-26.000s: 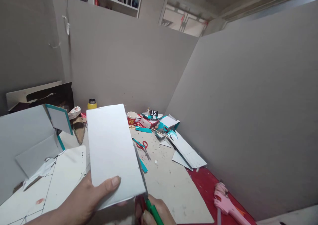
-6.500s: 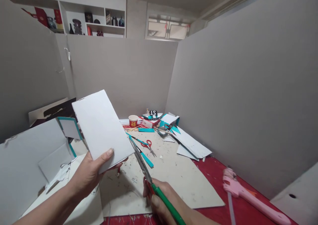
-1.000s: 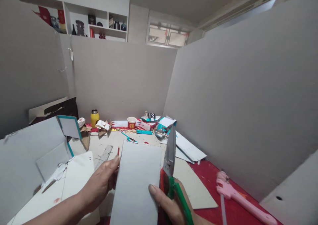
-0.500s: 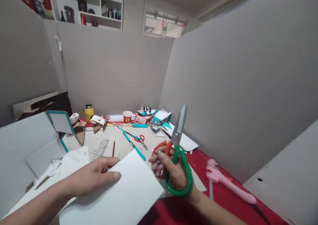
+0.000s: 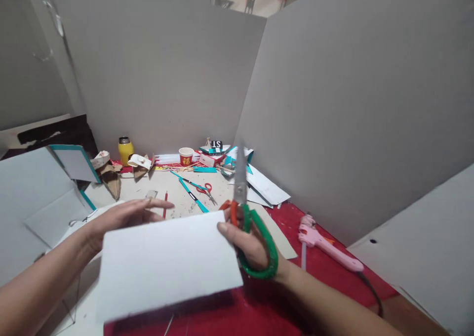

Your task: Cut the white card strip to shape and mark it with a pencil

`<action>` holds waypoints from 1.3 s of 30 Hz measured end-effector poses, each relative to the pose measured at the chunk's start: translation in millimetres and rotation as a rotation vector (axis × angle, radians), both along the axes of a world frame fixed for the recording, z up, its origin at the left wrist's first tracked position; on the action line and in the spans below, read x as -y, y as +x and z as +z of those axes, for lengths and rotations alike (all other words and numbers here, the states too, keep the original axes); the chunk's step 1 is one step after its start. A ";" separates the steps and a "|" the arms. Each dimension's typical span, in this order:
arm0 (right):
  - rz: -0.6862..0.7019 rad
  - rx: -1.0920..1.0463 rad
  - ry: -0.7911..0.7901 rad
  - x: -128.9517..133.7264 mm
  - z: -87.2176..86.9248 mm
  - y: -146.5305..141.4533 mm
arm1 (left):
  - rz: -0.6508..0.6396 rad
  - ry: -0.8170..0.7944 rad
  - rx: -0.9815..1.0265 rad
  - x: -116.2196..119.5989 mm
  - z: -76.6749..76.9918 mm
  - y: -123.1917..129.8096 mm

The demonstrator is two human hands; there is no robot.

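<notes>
My right hand point(image 5: 250, 244) is closed around large scissors point(image 5: 241, 190) with green and orange handles, their blades pointing up. The thumb of that hand also presses on the right corner of a white sheet of card point(image 5: 170, 267), which tilts in front of me. My left hand point(image 5: 120, 217) is at the card's upper left edge, fingers stretched out and apart, not gripping it; part of the palm is hidden. Just beyond its fingertips lies a red pencil point(image 5: 165, 203). Small red-handled scissors point(image 5: 208, 190) rest farther back beside teal strips point(image 5: 192, 195).
A pink glue gun point(image 5: 329, 247) lies on the red cloth point(image 5: 296, 296) at right. Toward the back stand a yellow bottle point(image 5: 126, 151) and a red paper cup point(image 5: 186, 156). A folded white board point(image 5: 33, 197) stands at left. Grey partitions point(image 5: 166, 74) enclose the table.
My left hand has let go of the card and opened its fingers. My right hand, still holding the scissors, has moved left and taken the card's corner. The card has turned, and the view has tipped downward.
</notes>
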State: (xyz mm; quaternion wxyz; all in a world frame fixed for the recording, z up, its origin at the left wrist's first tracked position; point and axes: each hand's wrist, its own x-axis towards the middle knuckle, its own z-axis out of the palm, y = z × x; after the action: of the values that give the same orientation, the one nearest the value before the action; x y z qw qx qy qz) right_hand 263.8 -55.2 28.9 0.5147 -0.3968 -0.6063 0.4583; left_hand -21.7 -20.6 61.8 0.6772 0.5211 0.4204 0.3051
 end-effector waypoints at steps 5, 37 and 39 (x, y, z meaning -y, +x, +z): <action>-0.440 -0.183 0.133 -12.1 -5.0 3.6 | 0.087 0.010 0.091 -9.3 -26.4 3.5; 0.062 -0.289 -0.041 13.4 -27.9 -18.8 | 0.152 0.085 0.266 39.8 -19.8 52.5; 0.045 -0.305 -0.033 9.4 -29.1 -17.0 | 0.130 0.085 0.246 39.8 -18.3 50.9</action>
State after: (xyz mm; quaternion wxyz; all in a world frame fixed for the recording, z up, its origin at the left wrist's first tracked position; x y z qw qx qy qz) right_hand 246.8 -64.6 -0.2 0.5841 -0.3172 -0.5221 0.5344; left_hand 29.2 -60.3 43.6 0.6797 0.4796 0.3540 0.4274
